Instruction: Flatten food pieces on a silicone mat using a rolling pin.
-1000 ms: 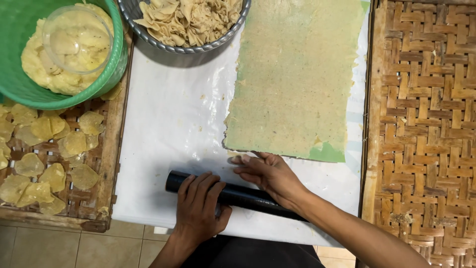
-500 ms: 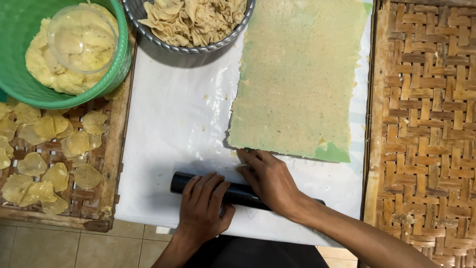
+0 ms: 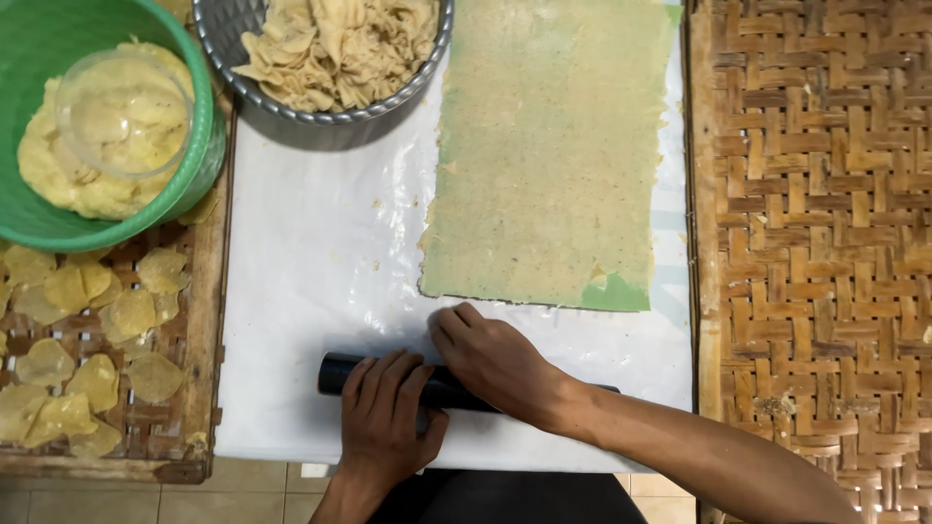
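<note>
Roller (image 3: pixel 335 373): blk, cylindrical, smooth.
</note>
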